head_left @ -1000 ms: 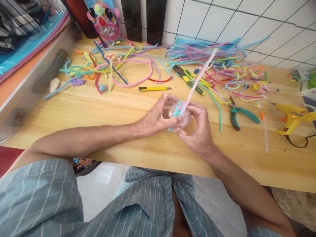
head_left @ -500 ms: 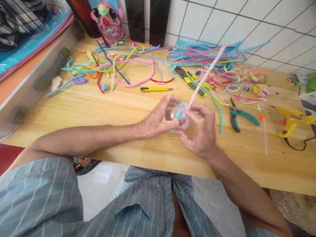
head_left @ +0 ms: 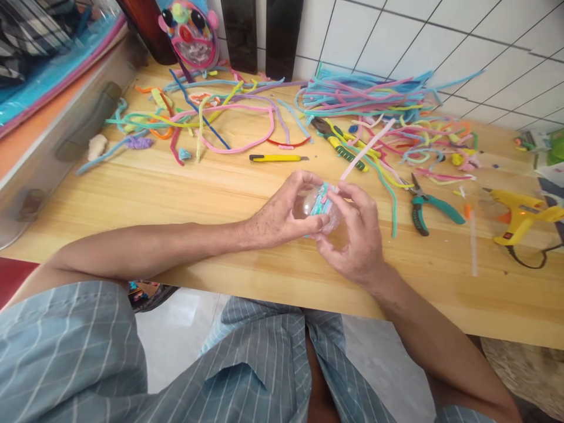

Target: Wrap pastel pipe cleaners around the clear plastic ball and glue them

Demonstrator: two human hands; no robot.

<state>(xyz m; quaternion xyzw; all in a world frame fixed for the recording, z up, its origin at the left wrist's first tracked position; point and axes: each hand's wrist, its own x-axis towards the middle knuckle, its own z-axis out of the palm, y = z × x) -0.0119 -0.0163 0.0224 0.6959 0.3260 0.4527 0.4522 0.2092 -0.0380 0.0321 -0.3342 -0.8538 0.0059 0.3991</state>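
Note:
A small clear plastic ball (head_left: 318,207) banded with teal and pink pipe cleaners sits between both hands above the wooden table (head_left: 185,194). My left hand (head_left: 282,212) is curled round its left side, thumb under it. My right hand (head_left: 356,232) grips its right side, fingers pressing the band. A long pale pink pipe cleaner (head_left: 365,150) runs from the ball up and to the right, low over the table.
Loose pipe cleaners in many colours (head_left: 374,103) cover the back of the table. A yellow utility knife (head_left: 275,157), yellow-handled pliers (head_left: 337,144), teal pliers (head_left: 425,205) and a yellow glue gun (head_left: 522,214) lie around. A pipe-cleaner face (head_left: 189,32) leans at the back.
The free end of the pink pipe cleaner has dropped lower and looks shorter. My right hand's fingers have shifted over the top of the ball. The left hand has hardly moved.

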